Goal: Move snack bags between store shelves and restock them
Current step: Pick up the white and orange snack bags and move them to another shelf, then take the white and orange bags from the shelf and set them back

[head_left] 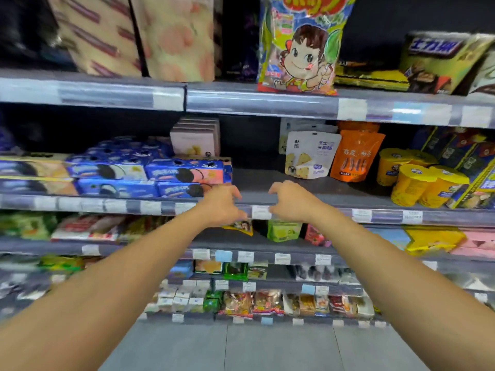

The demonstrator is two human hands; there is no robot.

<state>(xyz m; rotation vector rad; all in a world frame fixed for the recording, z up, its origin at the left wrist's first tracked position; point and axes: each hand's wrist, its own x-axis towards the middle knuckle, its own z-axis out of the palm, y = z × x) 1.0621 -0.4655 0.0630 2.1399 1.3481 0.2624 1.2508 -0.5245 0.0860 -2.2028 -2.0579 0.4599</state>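
Observation:
Both my arms reach toward the front edge of the middle shelf (334, 191). My left hand (222, 204) and my right hand (290, 200) hover side by side there, fingers loosely curled, holding nothing. A bare gap of shelf lies just behind them. A white snack bag (310, 153) and an orange snack bag (353, 156) stand upright behind and to the right of my right hand. On the top shelf stands a large colourful cartoon bag (302, 46). Small yellow (241, 227), green (284, 231) and red (313, 234) bags sit on the shelf below my hands.
Blue cookie boxes (150, 175) are stacked left of my left hand, with pink boxes (197, 137) behind them. Yellow tubs (417, 180) crowd the right end of the middle shelf. Chocolate bar boxes (439, 62) fill the top right. Lower shelves hold several small packs above a grey floor (254, 346).

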